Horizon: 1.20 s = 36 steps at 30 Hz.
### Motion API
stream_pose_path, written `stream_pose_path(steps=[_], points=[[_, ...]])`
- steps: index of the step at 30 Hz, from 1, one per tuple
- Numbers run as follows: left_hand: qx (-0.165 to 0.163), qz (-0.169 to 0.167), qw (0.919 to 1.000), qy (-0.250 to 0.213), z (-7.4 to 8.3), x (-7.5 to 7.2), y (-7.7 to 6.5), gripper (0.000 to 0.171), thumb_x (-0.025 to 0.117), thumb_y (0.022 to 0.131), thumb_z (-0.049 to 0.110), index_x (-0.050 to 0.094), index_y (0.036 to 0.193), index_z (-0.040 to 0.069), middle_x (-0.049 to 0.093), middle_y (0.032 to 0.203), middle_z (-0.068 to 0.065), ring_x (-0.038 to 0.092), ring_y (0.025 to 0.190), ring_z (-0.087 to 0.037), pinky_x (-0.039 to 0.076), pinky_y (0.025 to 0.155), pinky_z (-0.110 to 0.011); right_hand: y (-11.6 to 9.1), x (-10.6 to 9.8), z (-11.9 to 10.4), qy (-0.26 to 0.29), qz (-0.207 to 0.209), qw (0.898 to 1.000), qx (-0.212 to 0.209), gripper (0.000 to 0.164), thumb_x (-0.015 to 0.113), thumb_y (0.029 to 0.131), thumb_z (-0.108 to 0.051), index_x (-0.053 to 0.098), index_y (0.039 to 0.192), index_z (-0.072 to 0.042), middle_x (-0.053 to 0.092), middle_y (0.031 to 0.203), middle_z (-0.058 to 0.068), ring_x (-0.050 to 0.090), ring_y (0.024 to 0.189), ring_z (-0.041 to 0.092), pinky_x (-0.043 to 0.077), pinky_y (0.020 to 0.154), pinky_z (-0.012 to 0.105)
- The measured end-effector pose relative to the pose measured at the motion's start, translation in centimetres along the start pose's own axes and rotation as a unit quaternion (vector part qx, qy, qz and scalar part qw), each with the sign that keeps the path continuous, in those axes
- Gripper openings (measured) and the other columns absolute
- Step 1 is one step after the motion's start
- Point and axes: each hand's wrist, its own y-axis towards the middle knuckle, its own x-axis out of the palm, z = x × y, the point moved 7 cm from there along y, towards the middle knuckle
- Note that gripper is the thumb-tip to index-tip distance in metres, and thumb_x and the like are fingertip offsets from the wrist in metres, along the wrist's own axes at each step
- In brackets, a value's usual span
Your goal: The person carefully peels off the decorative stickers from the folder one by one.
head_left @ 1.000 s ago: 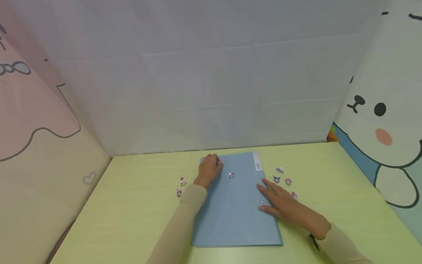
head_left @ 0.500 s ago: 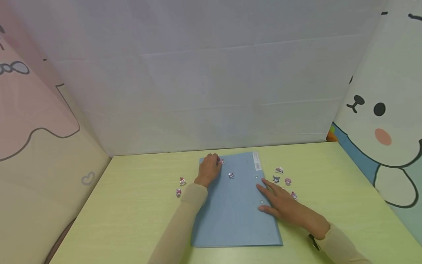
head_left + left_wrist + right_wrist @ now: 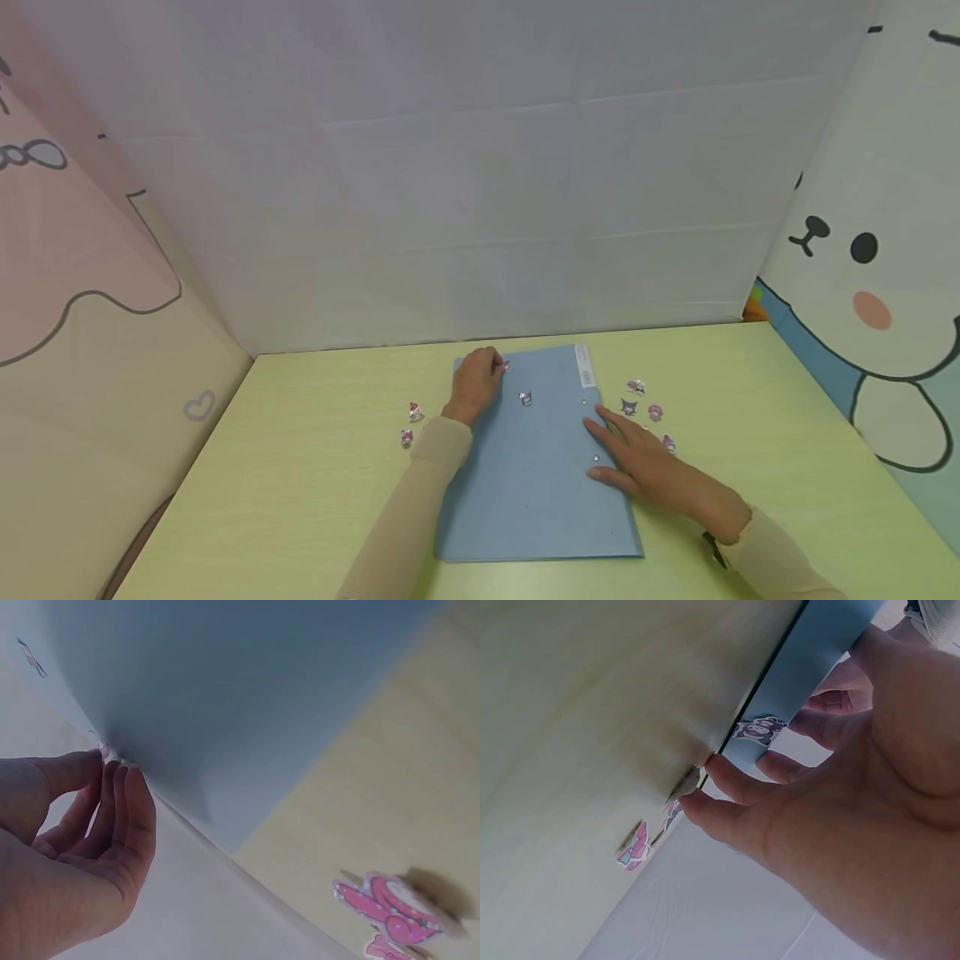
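Two hands work at a blue folder [image 3: 536,492], one bringing a small sticker [image 3: 507,366] to its far left part.

From where I stand, the step looks like setting that sticker on the folder's cover; the next move probably calls for pressing it flat, then letting go without lifting an edge. The left hand [image 3: 476,387] reaches over the folder's far left part, thumb and fingertips drawn together, apparently pinching the sticker, though they hide some of it. The right hand [image 3: 647,469] lies across the folder's right edge, fingers spread, seemingly bracing it. A second sticker [image 3: 526,398] sits nearer the folder's middle; loose stickers [image 3: 628,407] lie beyond both its sides.
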Motion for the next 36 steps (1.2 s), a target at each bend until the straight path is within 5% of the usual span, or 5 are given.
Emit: stream_pose_path(steps=[20,36], points=[[0.014,0.014,0.9996,-0.022,0.2,-0.2,-0.2,0.005,0.066,0.098,0.003,0.065,0.093,0.003,0.065,0.086,-0.009,0.058,0.076,-0.019,0.051,0.070,-0.037,0.0,-0.1,-0.1,-0.005,0.002,1.000,0.004,0.068,0.064,0.101,-0.039,0.044,0.153,0.000,0.035,0.158,0.028,0.040,0.140,0.051,0.038,0.106,0.066],[0.005,-0.007,0.9996,-0.028,-0.3,-0.7,-1.1,0.005,0.065,0.098,0.006,0.065,0.098,0.001,0.067,0.090,-0.007,0.059,0.078,-0.017,0.051,0.070,-0.033,-0.1,-0.1,-0.1,-0.009,0.003,1.000,0.002,0.068,0.065,0.101,-0.038,0.044,0.153,0.000,0.036,0.158,0.028,0.040,0.140,0.051,0.038,0.106,0.066]])
